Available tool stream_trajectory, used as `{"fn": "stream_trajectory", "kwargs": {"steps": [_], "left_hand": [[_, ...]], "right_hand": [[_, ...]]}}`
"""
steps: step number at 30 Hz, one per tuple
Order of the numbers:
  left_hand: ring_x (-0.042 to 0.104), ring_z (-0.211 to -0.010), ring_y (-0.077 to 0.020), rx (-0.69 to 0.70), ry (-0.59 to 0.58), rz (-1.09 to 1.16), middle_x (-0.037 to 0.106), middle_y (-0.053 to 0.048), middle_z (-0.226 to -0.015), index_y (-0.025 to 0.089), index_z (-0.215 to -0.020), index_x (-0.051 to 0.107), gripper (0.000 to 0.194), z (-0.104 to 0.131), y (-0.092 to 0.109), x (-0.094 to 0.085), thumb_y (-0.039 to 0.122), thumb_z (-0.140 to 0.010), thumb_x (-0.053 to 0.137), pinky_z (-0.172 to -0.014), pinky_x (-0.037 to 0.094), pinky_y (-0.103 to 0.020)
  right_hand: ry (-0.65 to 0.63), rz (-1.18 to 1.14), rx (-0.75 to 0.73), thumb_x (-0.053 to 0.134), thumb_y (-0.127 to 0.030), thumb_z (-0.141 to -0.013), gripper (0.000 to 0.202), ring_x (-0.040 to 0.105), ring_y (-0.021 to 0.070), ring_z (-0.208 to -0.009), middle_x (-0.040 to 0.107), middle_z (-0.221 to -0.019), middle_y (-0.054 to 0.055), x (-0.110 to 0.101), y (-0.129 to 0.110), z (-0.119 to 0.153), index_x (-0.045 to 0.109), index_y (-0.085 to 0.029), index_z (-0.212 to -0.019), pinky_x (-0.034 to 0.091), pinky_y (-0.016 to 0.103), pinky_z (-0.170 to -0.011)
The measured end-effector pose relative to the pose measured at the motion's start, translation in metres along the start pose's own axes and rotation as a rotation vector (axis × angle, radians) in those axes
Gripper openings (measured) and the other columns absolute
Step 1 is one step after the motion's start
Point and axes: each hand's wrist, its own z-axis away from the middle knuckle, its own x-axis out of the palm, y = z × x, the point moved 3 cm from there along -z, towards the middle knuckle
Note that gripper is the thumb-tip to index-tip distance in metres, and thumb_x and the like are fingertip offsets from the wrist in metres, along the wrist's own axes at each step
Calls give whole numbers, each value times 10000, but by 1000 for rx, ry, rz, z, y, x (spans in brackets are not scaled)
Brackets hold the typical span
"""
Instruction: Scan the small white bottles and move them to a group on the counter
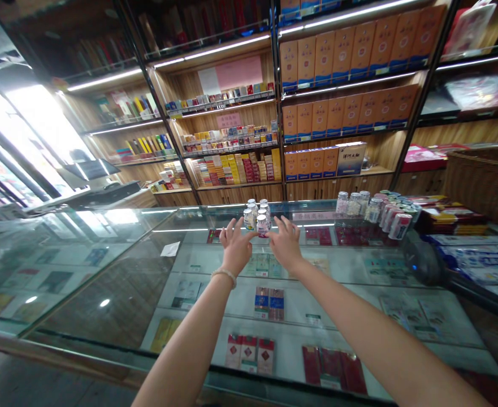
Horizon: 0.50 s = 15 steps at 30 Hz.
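Observation:
A tight cluster of several small clear bottles with pale lids stands upright on the glass counter. My left hand, with a beaded bracelet at the wrist, is at the cluster's left side, fingers spread. On the other side, my right hand has its fingers spread too. Both thumbs point inward at the base of the nearest bottle; whether they touch it I cannot tell. Neither hand is wrapped around a bottle.
To the right stand more small bottles and several cans lying on their sides. A black scanner-like device sits at the right, near a wicker basket. Cigarette packs lie under the glass. Shelves with orange boxes rise behind.

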Motion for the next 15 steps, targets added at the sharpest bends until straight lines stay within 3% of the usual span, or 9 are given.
{"fn": "stream_trajectory", "kwargs": {"steps": [15], "left_hand": [[273, -1522, -349, 7, -21, -28, 413, -49, -1611, 389, -1183, 750, 538, -2, 0, 2, 65, -792, 573, -1207, 202, -616]], "right_hand": [[-23, 18, 37, 546, -195, -938, 325, 289, 300, -1491, 441, -1596, 86, 2, 2, -3, 768, -301, -1150, 225, 524, -1150]]}}
